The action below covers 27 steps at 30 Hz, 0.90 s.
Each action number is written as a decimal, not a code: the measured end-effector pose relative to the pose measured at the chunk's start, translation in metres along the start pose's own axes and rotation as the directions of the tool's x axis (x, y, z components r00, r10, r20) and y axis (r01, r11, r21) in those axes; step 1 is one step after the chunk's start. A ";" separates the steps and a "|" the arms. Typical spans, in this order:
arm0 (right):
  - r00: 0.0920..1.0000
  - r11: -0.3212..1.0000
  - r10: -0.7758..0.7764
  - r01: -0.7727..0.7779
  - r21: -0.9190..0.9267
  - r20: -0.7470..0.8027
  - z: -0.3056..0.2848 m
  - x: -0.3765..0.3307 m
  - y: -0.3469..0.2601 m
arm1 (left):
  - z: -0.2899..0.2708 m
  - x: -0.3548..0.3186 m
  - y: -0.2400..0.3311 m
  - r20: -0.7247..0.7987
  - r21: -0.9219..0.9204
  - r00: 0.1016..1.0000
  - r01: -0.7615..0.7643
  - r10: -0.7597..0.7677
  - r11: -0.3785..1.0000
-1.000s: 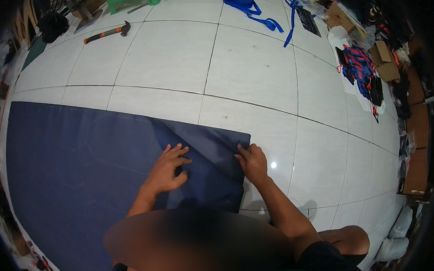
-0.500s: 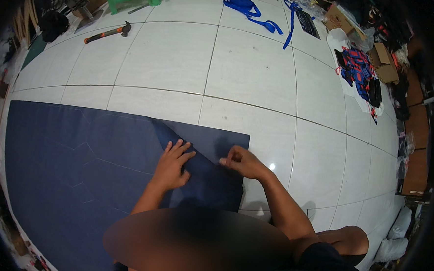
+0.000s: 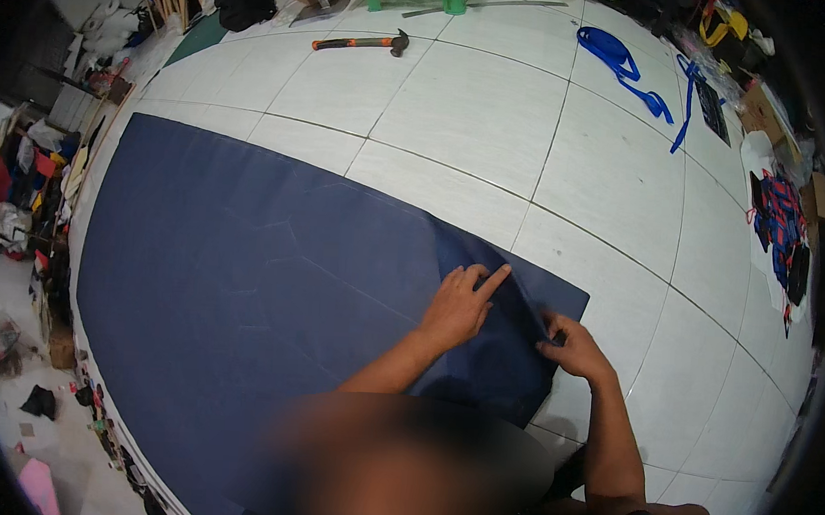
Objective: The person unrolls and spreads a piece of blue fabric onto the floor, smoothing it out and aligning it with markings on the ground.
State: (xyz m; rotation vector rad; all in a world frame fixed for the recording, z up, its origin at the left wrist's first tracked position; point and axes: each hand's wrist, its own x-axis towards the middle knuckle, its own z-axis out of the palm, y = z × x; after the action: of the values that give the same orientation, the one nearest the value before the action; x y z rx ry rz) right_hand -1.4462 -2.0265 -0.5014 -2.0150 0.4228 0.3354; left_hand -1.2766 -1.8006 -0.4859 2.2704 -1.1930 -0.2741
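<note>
In the head view, a large dark blue cloth (image 3: 243,286) is spread flat on the white tiled floor (image 3: 494,122), its right end folded over. The left hand (image 3: 461,305) is pressed open on the fold, index finger stretched. The right hand (image 3: 571,345) is pinching the cloth edge. Compared with before, the right hand has been moved nearer, and the camera is turned more to the left.

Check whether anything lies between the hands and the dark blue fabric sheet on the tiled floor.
Nothing visible does. The left hand presses flat on the dark blue fabric sheet, and the right hand pinches its folded edge.
</note>
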 end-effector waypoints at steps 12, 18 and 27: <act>0.874 0.807 -0.042 -0.255 -0.532 -0.483 0.010 -0.001 0.029 | -0.008 -0.020 -0.017 0.193 -0.044 0.971 -0.134 0.140 0.990; 0.890 0.943 -0.142 -0.011 -0.333 -0.433 0.020 0.001 0.038 | -0.001 -0.003 -0.014 0.168 -0.083 0.986 0.016 -0.002 0.996; 0.957 0.930 0.152 -0.223 0.291 0.248 -0.010 0.003 -0.032 | -0.005 -0.006 -0.018 0.194 0.096 0.975 -0.126 0.106 0.987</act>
State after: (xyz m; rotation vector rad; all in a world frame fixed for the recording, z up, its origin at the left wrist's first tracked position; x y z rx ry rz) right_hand -1.4290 -2.0215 -0.4726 -1.6062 0.4975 0.5697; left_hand -1.2653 -1.7859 -0.4922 2.2954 -1.4645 -0.3954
